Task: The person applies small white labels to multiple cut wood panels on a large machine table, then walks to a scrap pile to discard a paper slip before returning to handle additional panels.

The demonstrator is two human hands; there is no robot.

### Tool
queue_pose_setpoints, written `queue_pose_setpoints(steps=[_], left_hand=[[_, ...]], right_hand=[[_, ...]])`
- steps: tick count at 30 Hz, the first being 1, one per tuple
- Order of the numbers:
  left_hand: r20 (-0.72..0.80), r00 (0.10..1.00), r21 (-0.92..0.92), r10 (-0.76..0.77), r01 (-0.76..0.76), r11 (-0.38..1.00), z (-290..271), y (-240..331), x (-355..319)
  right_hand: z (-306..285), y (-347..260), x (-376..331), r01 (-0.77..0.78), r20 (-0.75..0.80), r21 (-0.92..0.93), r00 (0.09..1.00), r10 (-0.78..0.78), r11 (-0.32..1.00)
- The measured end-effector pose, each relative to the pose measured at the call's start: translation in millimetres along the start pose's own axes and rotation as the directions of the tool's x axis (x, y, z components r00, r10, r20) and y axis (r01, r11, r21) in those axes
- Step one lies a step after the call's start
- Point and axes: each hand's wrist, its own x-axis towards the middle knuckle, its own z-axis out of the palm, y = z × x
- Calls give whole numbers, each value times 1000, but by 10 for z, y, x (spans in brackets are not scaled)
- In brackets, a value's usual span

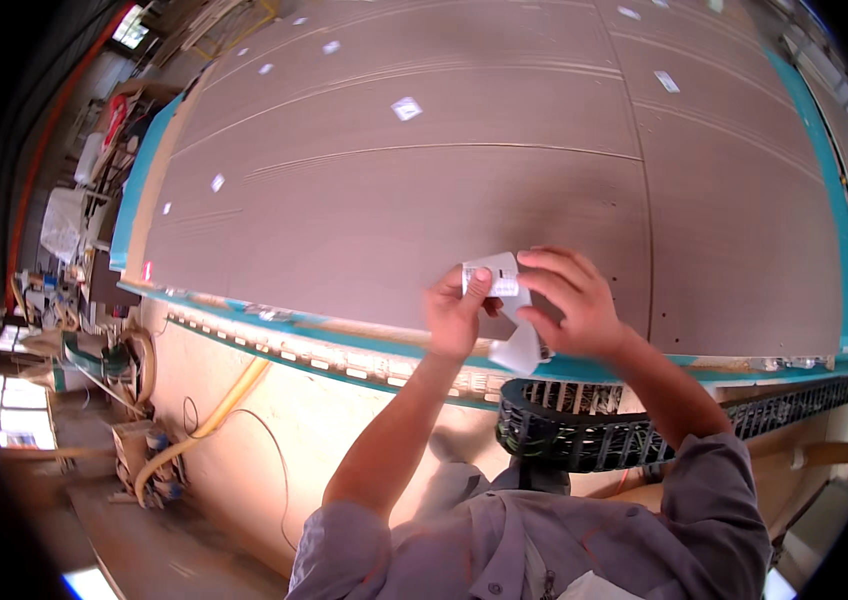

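Your L hand (452, 320) pinches white label strip (505, 281), thumb on top. Your R hand (582, 312): fingers part-open at strip's R edge, grip can't tell. Strip over panel's (374, 220) near edge.

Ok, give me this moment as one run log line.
left grip: pinching white strip | right grip: at the strip's right edge | ahead: brown board, scattered white labels

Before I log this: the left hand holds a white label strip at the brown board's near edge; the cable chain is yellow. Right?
Not quite: the cable chain is black, not yellow, as the head view shows. The rest stands: the left hand holds the white label strip.
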Motion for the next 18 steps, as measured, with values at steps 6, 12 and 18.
queue_pose_setpoints(steps=[6,12,18], left_hand=[[-93,994,-63,-57,51,997,-985,757,-970],[-78,992,-39,95,-99,994,-2382,1291,-1953],[-265,953,-81,145,-172,982,-3707,1784,-2697]], right_hand=[[771,-1400,358,311,43,-169,950,-308,935],[1827,-2713,621,338,57,95,937,-344,936],[2992,-3678,857,-119,372,484,925,-80,867]])
